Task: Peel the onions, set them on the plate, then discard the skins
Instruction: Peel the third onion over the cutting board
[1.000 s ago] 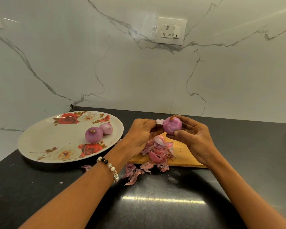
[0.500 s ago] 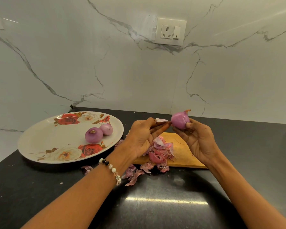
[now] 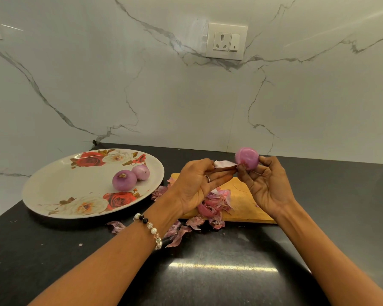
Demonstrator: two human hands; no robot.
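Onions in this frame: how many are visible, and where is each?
3. Two peeled onions lie touching on the floral plate: the larger onion nearer, the smaller onion behind it. The third onion is held in the right hand. None appears hidden.

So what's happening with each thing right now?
Onion in hand: peeled smooth, held up by the right hand.
Skin strip: pinched by the left hand, still joined to that onion.
Two onions on the plate: peeled, side by side.
Skins pile: loose on the cutting board and counter, not thrown away.
Socket switch: can't tell.
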